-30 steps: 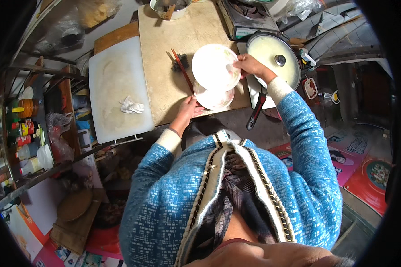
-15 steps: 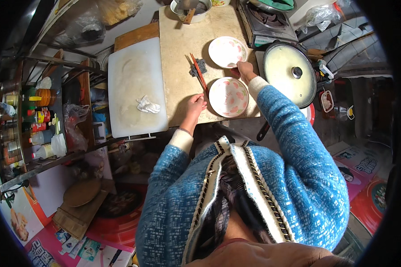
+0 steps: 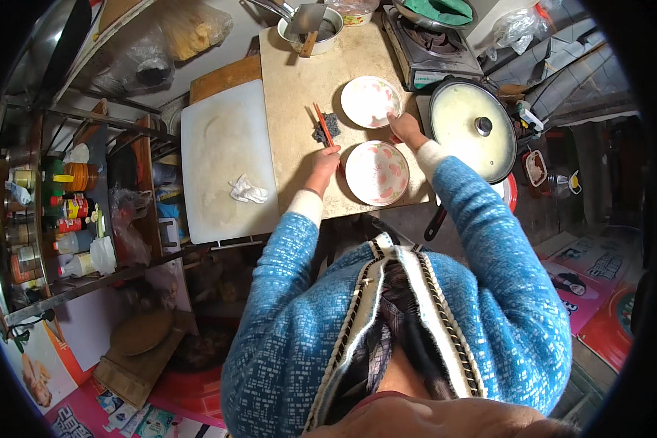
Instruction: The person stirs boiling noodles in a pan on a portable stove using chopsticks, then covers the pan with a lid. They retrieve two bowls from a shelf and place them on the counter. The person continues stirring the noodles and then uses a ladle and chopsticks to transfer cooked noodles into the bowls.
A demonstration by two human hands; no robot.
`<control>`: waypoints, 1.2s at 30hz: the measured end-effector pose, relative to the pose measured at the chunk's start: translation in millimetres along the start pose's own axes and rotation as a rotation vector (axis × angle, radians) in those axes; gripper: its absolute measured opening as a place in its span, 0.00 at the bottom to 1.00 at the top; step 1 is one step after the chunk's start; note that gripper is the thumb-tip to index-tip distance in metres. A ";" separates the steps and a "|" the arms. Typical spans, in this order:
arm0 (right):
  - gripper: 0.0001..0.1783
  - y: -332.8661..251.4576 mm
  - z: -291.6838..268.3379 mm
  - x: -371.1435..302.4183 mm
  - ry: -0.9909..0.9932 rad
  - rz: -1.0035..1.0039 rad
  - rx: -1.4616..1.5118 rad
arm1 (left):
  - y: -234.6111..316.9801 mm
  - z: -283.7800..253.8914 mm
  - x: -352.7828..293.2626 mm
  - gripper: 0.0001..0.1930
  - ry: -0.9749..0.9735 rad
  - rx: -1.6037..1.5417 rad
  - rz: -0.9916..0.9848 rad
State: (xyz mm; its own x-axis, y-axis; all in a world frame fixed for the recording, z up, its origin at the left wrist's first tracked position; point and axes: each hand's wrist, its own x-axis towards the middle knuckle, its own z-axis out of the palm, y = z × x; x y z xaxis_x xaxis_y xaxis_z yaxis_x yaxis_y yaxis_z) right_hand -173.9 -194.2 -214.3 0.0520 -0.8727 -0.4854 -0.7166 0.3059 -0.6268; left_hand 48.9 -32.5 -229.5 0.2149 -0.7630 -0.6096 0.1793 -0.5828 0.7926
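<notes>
– How do the hands stand?
– Apart from each other. The right hand (image 3: 407, 131) pinches the rim of the upper bowl (image 3: 371, 102) at its lower right edge; the left hand (image 3: 323, 168) has its fingers over the lower end of the red chopsticks (image 3: 322, 120), though I can't tell whether they grip
– And which way do the chopsticks lie?
– Left of both bowls, in the upper middle of the frame, long axis running steeply from upper left to lower right across a dark scouring pad (image 3: 334, 123). The left hand is nearer
– The lower bowl (image 3: 377, 173)?
– Just right of the left hand, below the right hand in the frame
</notes>
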 end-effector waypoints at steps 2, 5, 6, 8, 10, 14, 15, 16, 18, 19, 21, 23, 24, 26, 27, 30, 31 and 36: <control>0.18 -19.2 -16.8 -30.9 0.033 -0.194 -0.199 | 15.6 -19.3 -11.8 0.19 0.019 -0.021 -0.014; 0.21 -52.0 -38.5 -92.8 0.028 -0.656 -0.315 | 59.3 -56.8 -39.1 0.16 -0.081 -0.197 0.073; 0.26 -62.2 -40.6 -115.0 0.000 -0.787 -0.321 | 73.4 -63.7 -53.2 0.17 -0.185 -0.428 0.075; 0.42 -81.7 -37.4 -155.0 -0.082 -1.024 -0.324 | 103.0 -77.9 -82.0 0.21 -0.421 -0.799 0.063; 0.43 -97.7 -27.0 -186.1 -0.081 -1.113 -0.258 | 121.4 -73.1 -110.3 0.22 -0.516 -0.915 0.063; 0.38 -118.3 -11.9 -213.6 0.089 -1.281 -0.016 | 125.3 -33.9 -148.8 0.25 -0.624 -1.049 0.049; 0.36 -119.6 -12.2 -216.1 0.132 -1.312 0.052 | 122.8 -19.8 -152.8 0.26 -0.634 -1.066 0.058; 0.31 -121.7 -11.5 -218.2 0.193 -1.293 0.086 | 124.1 -13.7 -153.7 0.26 -0.903 -1.181 0.054; 0.25 -120.7 -17.3 -222.2 0.205 -1.247 0.081 | 122.7 -3.0 -162.9 0.26 -0.826 -1.137 0.087; 0.24 -119.2 -22.3 -224.7 0.205 -1.250 0.100 | 123.9 0.0 -167.4 0.26 -0.785 -1.116 0.093; 0.21 -112.4 -37.9 -232.5 0.242 -1.235 0.126 | 133.1 8.2 -171.1 0.27 -0.908 -0.990 0.169; 0.21 -103.2 -59.3 -240.2 0.253 -1.219 0.171 | 141.9 16.5 -176.8 0.26 -0.822 -0.778 0.221; 0.22 -96.2 -72.0 -245.3 0.279 -1.190 0.180 | 149.6 21.2 -175.1 0.25 -0.764 -0.679 0.172; 0.20 -79.7 -103.0 -252.1 0.452 -1.178 0.252 | 160.3 32.6 -173.5 0.23 -0.766 -0.354 0.231; 0.19 -67.9 -121.9 -255.9 0.529 -1.137 0.275 | 166.1 41.1 -169.4 0.22 -0.714 -0.142 0.250; 0.14 -22.3 -182.5 -270.8 0.732 -1.019 0.329 | 177.6 88.4 -149.3 0.11 -0.617 0.221 0.380; 0.12 -4.7 -202.0 -277.5 0.784 -0.943 0.355 | 182.0 107.5 -140.6 0.11 -0.615 0.297 0.389; 0.10 82.3 -266.9 -321.4 0.937 -0.661 0.523 | 189.5 234.4 -90.1 0.11 -0.502 0.694 0.900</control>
State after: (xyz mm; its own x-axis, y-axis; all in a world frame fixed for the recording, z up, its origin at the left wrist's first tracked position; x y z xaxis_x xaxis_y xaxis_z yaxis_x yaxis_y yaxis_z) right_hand -435.3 9.9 52.8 -0.3713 -0.7849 0.4961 -0.3706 -0.3646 -0.8543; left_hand -161.5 -139.7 -21.7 -0.4202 -0.9014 0.1047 -0.4197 0.2954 0.8583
